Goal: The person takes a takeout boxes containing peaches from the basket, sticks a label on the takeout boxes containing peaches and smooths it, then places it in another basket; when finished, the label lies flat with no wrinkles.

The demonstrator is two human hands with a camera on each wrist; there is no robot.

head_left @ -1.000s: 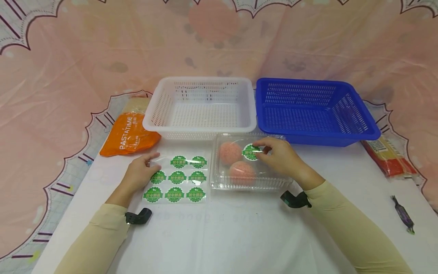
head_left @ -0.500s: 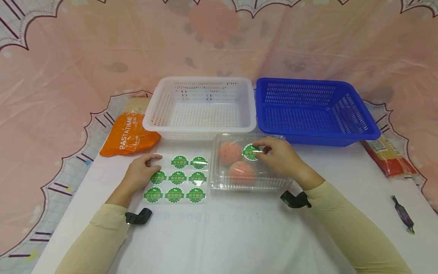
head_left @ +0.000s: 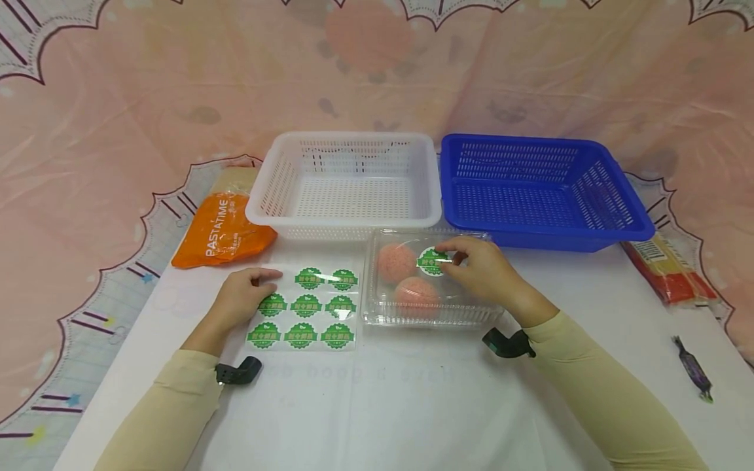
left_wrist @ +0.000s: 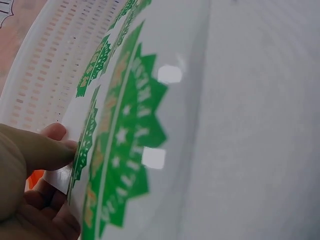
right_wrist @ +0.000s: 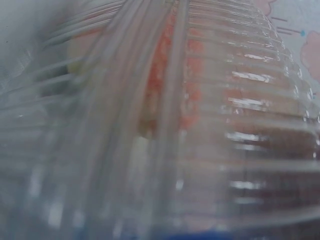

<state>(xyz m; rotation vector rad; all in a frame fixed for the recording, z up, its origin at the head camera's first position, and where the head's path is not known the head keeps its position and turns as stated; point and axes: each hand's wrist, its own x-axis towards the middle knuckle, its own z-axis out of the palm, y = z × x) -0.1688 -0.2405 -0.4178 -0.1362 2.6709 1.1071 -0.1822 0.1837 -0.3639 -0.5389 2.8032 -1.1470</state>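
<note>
My left hand (head_left: 238, 297) grips the left edge of a clear sheet of round green stickers (head_left: 303, 305). In the left wrist view the thumb (left_wrist: 50, 155) lies over the sheet's edge, with other fingers behind it. A clear plastic clamshell box (head_left: 377, 314) sits to the right of the sheet, its lid down. Inside are two pinkish-orange balls; the upper ball (head_left: 396, 263) and the lower ball (head_left: 417, 294) show through the lid. Thumb and index finger of my right hand (head_left: 480, 268) pinch the right edge of a round green-and-white sticker (head_left: 432, 261) at the lid's top.
Behind the box stand a white basket (head_left: 347, 226) and a blue basket (head_left: 548, 234). An orange pasta bag (head_left: 226, 229) leans at the left. On the right lie a red-and-yellow packet (head_left: 671, 271) and a dark wrapped candy (head_left: 694, 369).
The index finger of my left hand has shifted slightly down and to the right at the sheet's upper left. My right hand, the sticker and the box look unmoved.
</note>
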